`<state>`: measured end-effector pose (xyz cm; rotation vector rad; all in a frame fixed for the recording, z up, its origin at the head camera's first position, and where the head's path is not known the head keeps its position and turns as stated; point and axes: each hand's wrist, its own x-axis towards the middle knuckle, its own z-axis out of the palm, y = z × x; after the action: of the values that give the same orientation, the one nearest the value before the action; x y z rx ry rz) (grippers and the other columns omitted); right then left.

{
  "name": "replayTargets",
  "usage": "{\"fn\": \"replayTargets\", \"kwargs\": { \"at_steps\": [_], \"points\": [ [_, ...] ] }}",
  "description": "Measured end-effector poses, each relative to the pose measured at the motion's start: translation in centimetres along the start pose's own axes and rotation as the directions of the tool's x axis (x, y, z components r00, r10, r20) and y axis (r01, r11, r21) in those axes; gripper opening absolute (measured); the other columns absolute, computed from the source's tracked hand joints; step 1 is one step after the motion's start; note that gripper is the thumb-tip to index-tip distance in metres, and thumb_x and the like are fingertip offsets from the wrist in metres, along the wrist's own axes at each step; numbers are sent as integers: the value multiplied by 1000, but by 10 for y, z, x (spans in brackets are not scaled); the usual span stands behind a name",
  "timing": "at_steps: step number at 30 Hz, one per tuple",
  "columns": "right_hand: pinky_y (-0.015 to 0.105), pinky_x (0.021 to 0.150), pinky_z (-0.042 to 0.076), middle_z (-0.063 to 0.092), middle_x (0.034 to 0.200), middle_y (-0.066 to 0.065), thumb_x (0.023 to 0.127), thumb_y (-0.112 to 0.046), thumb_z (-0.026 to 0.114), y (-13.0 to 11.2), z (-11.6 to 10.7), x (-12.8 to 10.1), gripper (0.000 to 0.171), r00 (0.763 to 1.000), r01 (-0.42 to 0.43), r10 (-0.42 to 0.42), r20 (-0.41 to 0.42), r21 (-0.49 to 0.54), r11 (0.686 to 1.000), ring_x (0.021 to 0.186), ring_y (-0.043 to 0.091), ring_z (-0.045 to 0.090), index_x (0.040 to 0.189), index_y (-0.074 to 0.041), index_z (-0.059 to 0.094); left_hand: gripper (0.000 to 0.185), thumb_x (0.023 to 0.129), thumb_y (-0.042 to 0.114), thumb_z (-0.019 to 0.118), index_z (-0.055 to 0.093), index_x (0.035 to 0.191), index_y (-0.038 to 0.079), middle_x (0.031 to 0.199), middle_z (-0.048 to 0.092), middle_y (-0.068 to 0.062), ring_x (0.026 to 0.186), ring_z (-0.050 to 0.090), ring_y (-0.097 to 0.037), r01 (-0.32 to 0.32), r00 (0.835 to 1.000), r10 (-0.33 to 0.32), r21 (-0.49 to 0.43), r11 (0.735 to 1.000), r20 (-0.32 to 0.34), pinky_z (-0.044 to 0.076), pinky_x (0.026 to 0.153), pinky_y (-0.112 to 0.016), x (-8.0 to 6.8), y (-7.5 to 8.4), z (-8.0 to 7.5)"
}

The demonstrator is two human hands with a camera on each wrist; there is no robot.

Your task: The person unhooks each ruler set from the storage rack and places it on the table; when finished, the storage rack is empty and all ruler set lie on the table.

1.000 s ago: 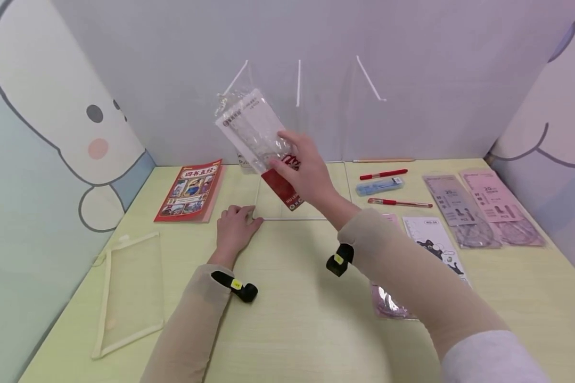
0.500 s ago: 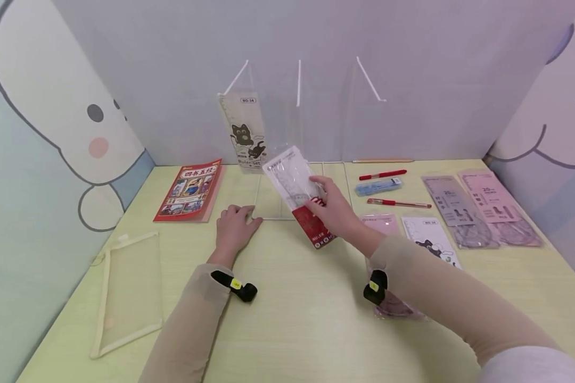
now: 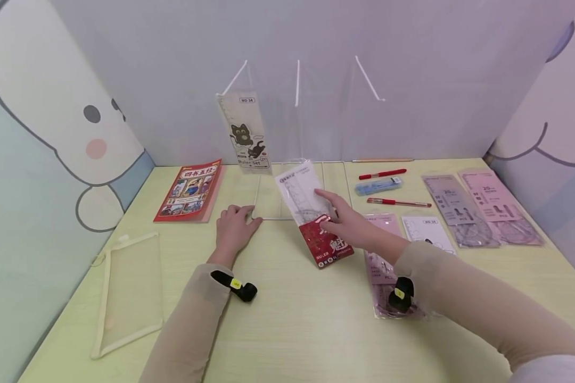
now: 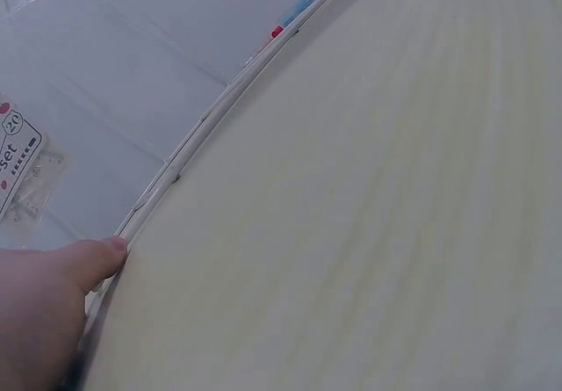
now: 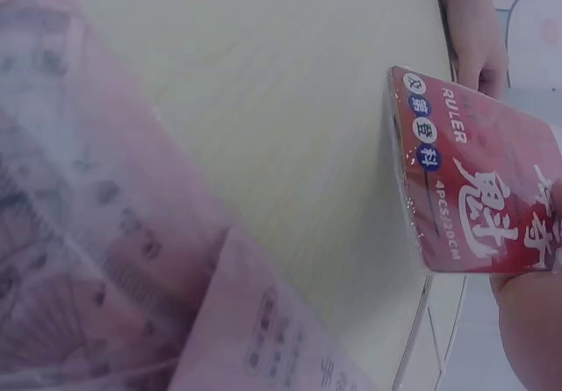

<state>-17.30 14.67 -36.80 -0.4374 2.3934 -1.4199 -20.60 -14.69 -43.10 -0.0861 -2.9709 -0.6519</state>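
Observation:
My right hand point(image 3: 333, 215) holds a ruler set pack point(image 3: 311, 207), clear with a red lower end, low over the table in front of a clear acrylic stand point(image 3: 297, 85). Its index finger lies along the top of the pack. The right wrist view shows the red end point(image 5: 479, 189) pinched by a finger point(image 5: 531, 321) at the bottom right. My left hand point(image 3: 246, 215) rests on the table, and its fingertip point(image 4: 110, 250) touches the front left corner of the stand's base point(image 4: 202, 136). A cat-print ruler pack point(image 3: 243, 133) stands in the stand's left slot.
A red book point(image 3: 191, 189) and a mesh pouch point(image 3: 129, 290) lie to the left. On the right are two red pens point(image 3: 383, 174), a blue box point(image 3: 379, 186), a white cat pack point(image 3: 428, 229), grey and pink ruler packs point(image 3: 489, 205), and a pink pack point(image 3: 380, 266) by my right forearm.
My right hand brought the red-and-clear ruler pack down from in front of the stand's left slot to just over the table, nearer me. The left hand stayed put.

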Motion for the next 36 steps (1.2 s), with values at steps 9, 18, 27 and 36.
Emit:
{"fn": "replayTargets", "kwargs": {
  "at_steps": [9,18,27,36],
  "points": [
    [43,86,47,31,146,9,90,-29,64,12,-12,-19,77,995,-99,99,5,-51,994,123,35,45,144,-50,14,53,90,50,54,55,131,18,121,48,-15,108,41,-33,3,1000,-3,9,1000,-5,32,88,-49,2,-1,3],
    [41,85,47,46,129,9,79,-39,73,22,-9,-34,89,999,-38,32,-28,-248,968,108,25,51,150,-27,21,53,90,51,53,54,132,18,122,47,-14,109,40,-32,11,1000,-11,6,1000,8,31,89,-49,2,-2,2],
    [51,95,33,54,129,8,71,-58,73,27,4,-56,91,997,9,-56,-60,-598,801,114,31,42,143,-13,40,54,90,51,53,54,133,19,121,47,-14,108,40,-33,13,1000,-13,20,1000,6,32,89,-49,3,-3,3],
    [52,90,35,58,117,14,70,-61,71,26,16,-73,88,998,-11,-33,-50,-696,718,104,31,47,134,-5,51,54,90,52,53,53,133,19,121,47,-14,108,40,-33,6,1000,-6,14,1000,4,32,88,-49,2,-2,3]
  ]
}}
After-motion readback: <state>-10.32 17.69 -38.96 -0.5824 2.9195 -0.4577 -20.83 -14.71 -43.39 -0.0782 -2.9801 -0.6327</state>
